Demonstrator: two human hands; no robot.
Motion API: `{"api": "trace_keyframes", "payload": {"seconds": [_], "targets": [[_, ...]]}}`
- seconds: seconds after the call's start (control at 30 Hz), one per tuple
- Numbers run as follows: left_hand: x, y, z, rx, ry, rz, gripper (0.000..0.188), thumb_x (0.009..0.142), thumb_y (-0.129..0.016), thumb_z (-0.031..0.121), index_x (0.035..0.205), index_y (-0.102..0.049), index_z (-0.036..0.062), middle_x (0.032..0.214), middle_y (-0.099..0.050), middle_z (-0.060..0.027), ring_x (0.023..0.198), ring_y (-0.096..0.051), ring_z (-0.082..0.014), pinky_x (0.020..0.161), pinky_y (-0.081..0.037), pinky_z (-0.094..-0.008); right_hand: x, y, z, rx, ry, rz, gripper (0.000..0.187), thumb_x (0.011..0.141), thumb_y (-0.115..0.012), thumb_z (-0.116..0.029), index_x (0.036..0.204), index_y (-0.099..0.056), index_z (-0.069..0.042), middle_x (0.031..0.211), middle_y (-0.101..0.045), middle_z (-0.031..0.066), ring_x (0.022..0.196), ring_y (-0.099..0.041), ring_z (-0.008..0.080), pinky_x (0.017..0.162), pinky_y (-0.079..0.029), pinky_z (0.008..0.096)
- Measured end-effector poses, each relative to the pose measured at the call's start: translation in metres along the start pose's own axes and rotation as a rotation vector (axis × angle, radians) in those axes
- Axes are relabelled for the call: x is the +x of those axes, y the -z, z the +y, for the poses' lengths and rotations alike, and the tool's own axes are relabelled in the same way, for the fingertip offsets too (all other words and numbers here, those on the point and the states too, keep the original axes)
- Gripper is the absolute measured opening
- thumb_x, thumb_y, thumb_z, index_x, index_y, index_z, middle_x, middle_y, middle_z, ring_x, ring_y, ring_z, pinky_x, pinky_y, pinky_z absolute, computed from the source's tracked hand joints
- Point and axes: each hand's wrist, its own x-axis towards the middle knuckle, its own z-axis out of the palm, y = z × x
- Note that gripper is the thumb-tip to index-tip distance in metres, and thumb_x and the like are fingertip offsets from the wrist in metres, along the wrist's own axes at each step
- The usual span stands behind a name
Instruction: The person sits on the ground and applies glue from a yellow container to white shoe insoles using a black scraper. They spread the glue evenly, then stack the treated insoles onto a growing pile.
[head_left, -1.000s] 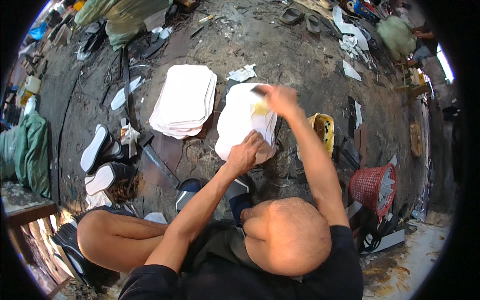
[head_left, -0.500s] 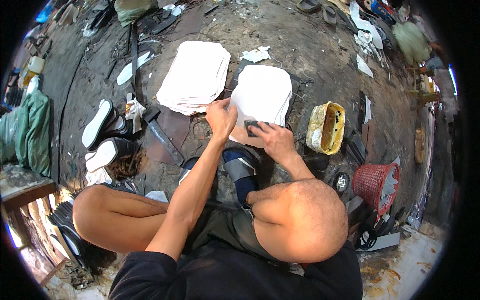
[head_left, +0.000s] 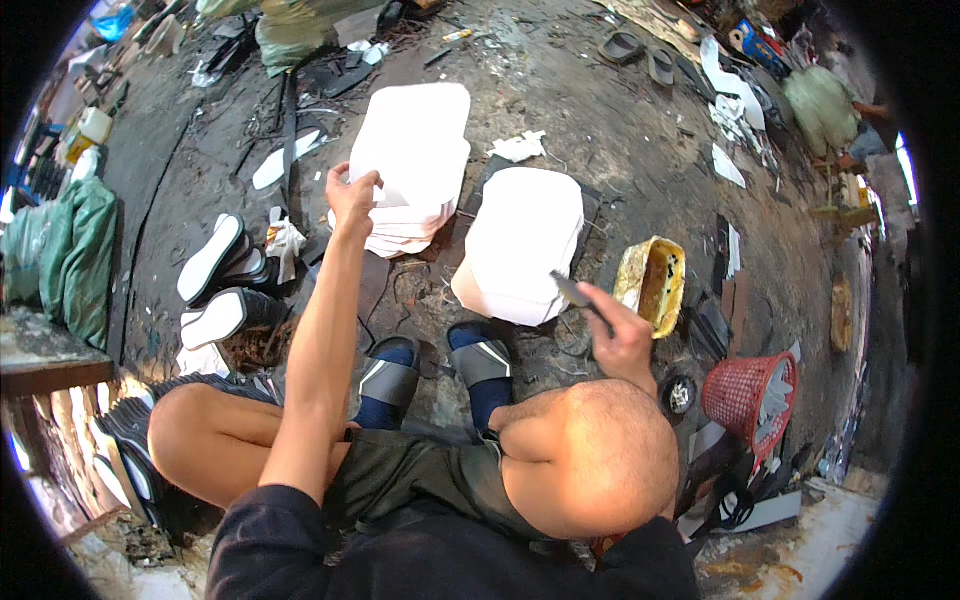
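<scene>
My left hand point(head_left: 352, 198) pinches the near-left edge of a white rounded sheet point(head_left: 412, 135), which lies askew over the left stack of similar sheets point(head_left: 420, 232). In my right hand point(head_left: 624, 342) is a dark flat scraper point(head_left: 580, 300), its tip over the near-right edge of the right stack of white sheets point(head_left: 522, 235). Pinkish paper shows at that stack's near-left corner. Just right of it stands a yellow-stained open tub point(head_left: 628, 285) with brownish residue inside, close to my right hand.
Shoes with white soles point(head_left: 215, 318) lie at the left, beyond my left knee. A red basket point(head_left: 728, 395) holding grey pieces stands at the right. My sandalled feet point(head_left: 480, 365) rest just before the stacks. Scraps and a pair of slippers point(head_left: 622, 46) lie farther off.
My left hand has moved from the right stack to the left one and grips a sheet there. My right hand has lifted off the right stack and drawn right with the scraper.
</scene>
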Motion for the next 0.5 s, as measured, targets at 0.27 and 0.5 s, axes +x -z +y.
{"api": "trace_keyframes", "payload": {"seconds": [0.27,0.5], "targets": [[-0.102,-0.027,-0.087,0.936,-0.673,0.03,0.064,0.075,-0.077,0.023,0.134,-0.057,0.0091,0.124,-0.062,-0.0172,0.124,-0.05,-0.041,0.102,-0.04,-0.0518,0.092,-0.015,0.038,0.061,-0.145,0.109,0.036,0.097,-0.057,-0.012,0.133,-0.061,-0.01,0.121,-0.068,0.0204,0.111,-0.066,0.0374,0.09,-0.052,0.0424],[-0.248,-0.058,-0.112,1.065,-0.717,-0.629,0.061,0.08,-0.07,0.025,0.137,-0.054,0.0094,0.147,-0.048,-0.0141,0.137,-0.041,-0.0381,0.116,-0.03,-0.0518,0.121,-0.154,0.073,-0.687,0.304,-0.373,0.037,0.093,-0.056,-0.017,0.128,-0.066,-0.019,0.116,-0.072,0.0116,0.114,-0.066,0.0282,0.093,-0.053,0.046]]}}
